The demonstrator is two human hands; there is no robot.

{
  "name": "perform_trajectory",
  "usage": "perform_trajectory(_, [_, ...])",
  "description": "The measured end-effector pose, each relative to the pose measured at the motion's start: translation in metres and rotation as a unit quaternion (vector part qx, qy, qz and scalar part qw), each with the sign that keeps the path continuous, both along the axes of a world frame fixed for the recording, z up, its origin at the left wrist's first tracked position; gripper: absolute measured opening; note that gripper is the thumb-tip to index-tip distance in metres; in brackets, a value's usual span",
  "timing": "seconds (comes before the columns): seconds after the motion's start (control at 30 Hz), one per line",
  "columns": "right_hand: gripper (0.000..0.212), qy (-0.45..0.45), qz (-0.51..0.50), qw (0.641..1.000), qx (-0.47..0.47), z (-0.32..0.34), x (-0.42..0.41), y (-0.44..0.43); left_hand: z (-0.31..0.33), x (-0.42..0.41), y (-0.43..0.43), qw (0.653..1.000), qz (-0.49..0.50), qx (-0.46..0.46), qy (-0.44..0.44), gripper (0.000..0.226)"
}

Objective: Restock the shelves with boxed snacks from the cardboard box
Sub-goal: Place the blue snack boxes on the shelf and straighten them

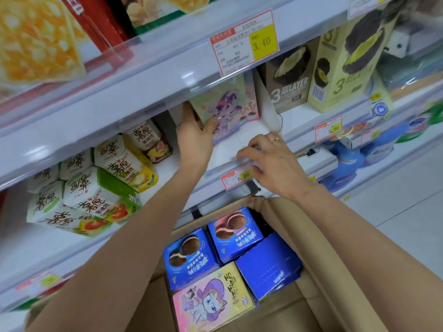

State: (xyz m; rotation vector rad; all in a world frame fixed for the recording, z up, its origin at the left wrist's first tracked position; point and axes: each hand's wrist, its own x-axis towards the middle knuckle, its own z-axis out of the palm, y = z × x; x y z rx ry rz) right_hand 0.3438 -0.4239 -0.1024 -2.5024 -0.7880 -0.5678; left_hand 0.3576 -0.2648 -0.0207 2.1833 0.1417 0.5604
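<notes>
My left hand grips a pale green snack box with a purple cartoon figure, standing upright on the middle shelf under the upper shelf edge. My right hand rests on that shelf's front rail with fingers curled over the edge, holding nothing. Below, the open cardboard box holds two blue chocolate-pie boxes, a plain blue box and a pink-and-yellow cartoon box.
White-and-green chip boxes fill the shelf's left part. A white divider separates "3 LAYER" boxes on the right. Price tags hang on the rails. Blue packs sit lower right beside the tiled floor.
</notes>
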Motion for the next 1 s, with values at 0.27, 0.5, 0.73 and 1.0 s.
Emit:
perform_trajectory(0.27, [0.038,-0.004,-0.005,1.000,0.004,-0.004,0.003,0.000,-0.025,0.043,-0.014,0.979,0.042,0.139,0.141,0.062])
perform_trajectory(0.5, [0.040,-0.014,-0.004,1.000,0.005,-0.005,0.003,0.001,-0.030,0.056,-0.037,0.977,0.032,0.102,0.184,0.070])
perform_trajectory(0.73, [0.039,-0.014,-0.005,1.000,-0.004,-0.001,0.003,-0.001,-0.028,0.046,-0.029,0.981,-0.014,0.089,0.169,0.053])
perform_trajectory(1.0, [0.039,-0.049,-0.065,0.992,-0.099,0.003,-0.004,0.021,-0.042,-0.093,0.012,0.977,-0.150,0.129,-0.074,0.021])
